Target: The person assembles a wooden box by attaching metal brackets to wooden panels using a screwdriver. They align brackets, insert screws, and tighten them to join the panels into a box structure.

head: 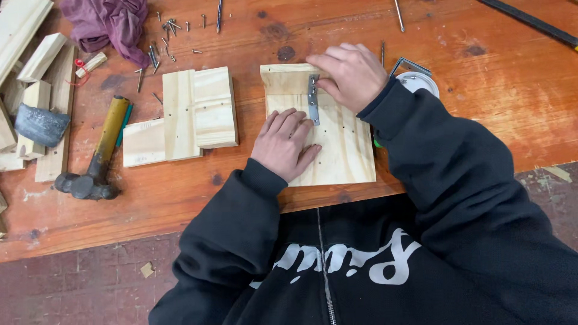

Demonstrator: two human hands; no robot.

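A pale wooden board [343, 150] lies on the reddish workbench [469, 90] in front of me. A narrow flat metal bracket [313, 105] lies along the board's upper middle. My left hand [283, 144] rests flat on the board, fingertips touching the bracket's lower end. My right hand [349, 75] lies over the board's top edge, fingers pressing the bracket's upper part. Both arms wear black sleeves.
A second assembly of joined pine pieces [186, 114] lies to the left. A hammer with a yellow handle [99, 153] sits further left, beside wood offcuts [42, 78]. Loose screws and nails [162, 42] and a purple cloth [108, 24] lie at the back. A white lid [421, 81] shows behind my right wrist.
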